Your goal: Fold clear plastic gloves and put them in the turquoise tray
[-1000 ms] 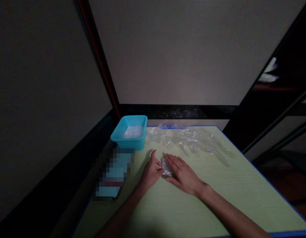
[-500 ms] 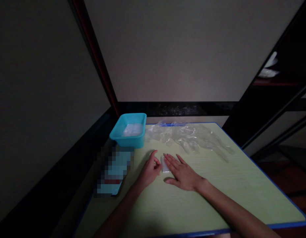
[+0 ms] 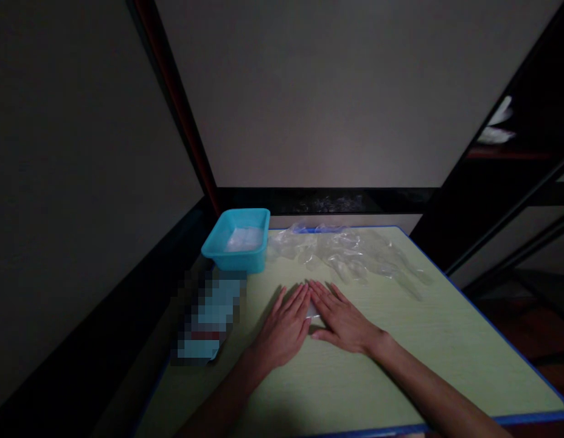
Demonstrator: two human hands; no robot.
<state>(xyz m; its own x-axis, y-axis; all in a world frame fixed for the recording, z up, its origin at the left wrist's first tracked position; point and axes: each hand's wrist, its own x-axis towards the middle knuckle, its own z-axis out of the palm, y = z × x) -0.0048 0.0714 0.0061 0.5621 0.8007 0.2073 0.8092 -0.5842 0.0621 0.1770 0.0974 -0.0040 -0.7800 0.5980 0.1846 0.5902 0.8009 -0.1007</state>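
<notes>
A small whitish translucent packet (image 3: 313,311) lies on the pale green table (image 3: 355,389), mostly covered by my hands. My left hand (image 3: 286,325) rests flat over its left side with fingers extended. Over its right side lies my right hand (image 3: 343,319), palm down, fingers stretched and thumb apart. The fingertips of both hands meet at the packet's far end. Crumpled clear plastic (image 3: 350,249) spreads along the back of the table beyond my hands.
At the back left stands a turquoise basin (image 3: 240,261) with white translucent sheets (image 3: 245,238) inside. A blurred-out flat bluish object (image 3: 213,316) lies at the left edge. Behind the table rises a grey panel (image 3: 318,109).
My left hand has moved right and flattened from a curled pose, now covering the packet's left part. My right hand has shifted slightly to the right.
</notes>
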